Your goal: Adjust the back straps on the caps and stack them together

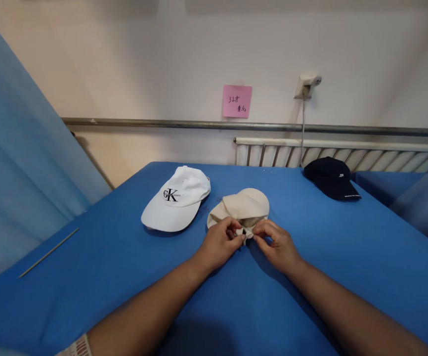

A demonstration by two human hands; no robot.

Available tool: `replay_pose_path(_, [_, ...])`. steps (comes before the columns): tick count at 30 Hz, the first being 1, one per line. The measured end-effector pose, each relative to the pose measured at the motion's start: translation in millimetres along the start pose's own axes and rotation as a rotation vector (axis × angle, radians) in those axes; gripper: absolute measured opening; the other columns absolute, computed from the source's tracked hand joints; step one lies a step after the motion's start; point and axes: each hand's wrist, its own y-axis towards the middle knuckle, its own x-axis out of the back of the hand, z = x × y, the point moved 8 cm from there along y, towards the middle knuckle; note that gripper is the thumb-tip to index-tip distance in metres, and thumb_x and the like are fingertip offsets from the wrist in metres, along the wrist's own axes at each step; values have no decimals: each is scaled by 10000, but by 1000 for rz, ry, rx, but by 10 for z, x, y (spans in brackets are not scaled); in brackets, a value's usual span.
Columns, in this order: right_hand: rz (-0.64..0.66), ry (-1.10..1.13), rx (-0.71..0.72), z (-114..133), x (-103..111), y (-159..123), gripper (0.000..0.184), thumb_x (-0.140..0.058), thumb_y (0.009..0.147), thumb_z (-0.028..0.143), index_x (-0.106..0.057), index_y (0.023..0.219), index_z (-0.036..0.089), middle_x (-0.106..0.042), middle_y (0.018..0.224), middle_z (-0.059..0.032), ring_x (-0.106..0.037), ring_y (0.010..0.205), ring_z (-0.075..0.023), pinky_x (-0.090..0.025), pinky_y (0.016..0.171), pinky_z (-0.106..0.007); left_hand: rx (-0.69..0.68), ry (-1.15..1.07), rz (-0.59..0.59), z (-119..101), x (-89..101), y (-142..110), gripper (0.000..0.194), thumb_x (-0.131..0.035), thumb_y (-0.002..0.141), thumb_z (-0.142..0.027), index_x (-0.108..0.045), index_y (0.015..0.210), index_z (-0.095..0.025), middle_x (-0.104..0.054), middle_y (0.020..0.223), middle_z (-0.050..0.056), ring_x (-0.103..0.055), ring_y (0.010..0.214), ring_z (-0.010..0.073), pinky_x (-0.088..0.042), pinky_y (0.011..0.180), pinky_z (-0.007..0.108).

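A beige baseball cap (249,203) lies on the blue-covered table (125,282), its brim pointing away from me and its back strap towards me. My left hand (219,242) pinches the strap on its left side, close to a small dark piece that looks like the fastener. On the strap's right side, my right hand (278,245) pinches the fabric between thumb and fingers. The fingers partly hide the strap, so its fastening cannot be made out. Just left of the beige cap sits a white cap (190,188) with black lettering on its front.
A dark navy cap (327,175) lies at the table's far right. On the left lies a thin stick (49,252). A blue curtain (24,148) hangs at the left. Behind the table are a radiator (273,152), a metal rail (184,123) and a plugged socket (305,86).
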Motion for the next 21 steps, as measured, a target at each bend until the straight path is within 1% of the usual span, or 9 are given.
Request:
replay_pose_path(3, [4, 2, 8, 1, -6, 3, 113, -551, 844, 105, -589, 858, 210, -619, 869, -40, -602, 822, -173, -491, 726, -299, -57, 88, -6, -39, 3, -11, 175, -612, 756, -212, -648, 923, -174, -618, 745, 0, -550, 639, 120, -440, 606, 237])
replay_pose_path(6, [9, 5, 10, -3, -13, 4, 116, -548, 842, 104, -591, 858, 211, -622, 870, -41, -603, 822, -174, -496, 724, -299, -133, 139, -16, -96, 0, -26, 194, -589, 738, -158, -671, 912, -181, -632, 834, 23, -573, 699, 133, -454, 655, 250])
replay_pose_path(13, [2, 4, 21, -3, -9, 6, 129, -547, 839, 105, -604, 875, 216, -629, 888, -49, -612, 820, -178, -513, 713, -302, -191, 224, -29, -168, 30, -39, 123, -605, 764, -174, -687, 855, -193, -641, 841, 43, -583, 758, 166, -445, 691, 277])
replay_pose_path(17, [16, -12, 33, 18, -12, 2, 141, -550, 839, 98, -606, 887, 217, -632, 899, -46, -617, 837, -178, -515, 752, -314, -246, 232, 0, -240, 26, -57, 114, -587, 786, -158, -693, 810, -193, -648, 891, 49, -596, 823, 169, -452, 744, 278])
replay_pose_path(19, [20, -22, 36, 27, -12, 1, 144, -552, 838, 92, -604, 893, 215, -631, 905, -48, -616, 851, -180, -512, 768, -318, -228, 223, 13, -225, 17, -53, 109, -595, 782, -161, -690, 827, -192, -659, 880, 45, -605, 814, 170, -455, 735, 277])
replay_pose_path(21, [16, -23, 36, 31, -7, 0, 142, -552, 842, 90, -600, 894, 213, -631, 909, -50, -615, 861, -181, -510, 768, -318, -168, 183, 20, -169, 13, -36, 108, -614, 772, -175, -679, 858, -187, -673, 848, 39, -612, 768, 168, -461, 701, 272])
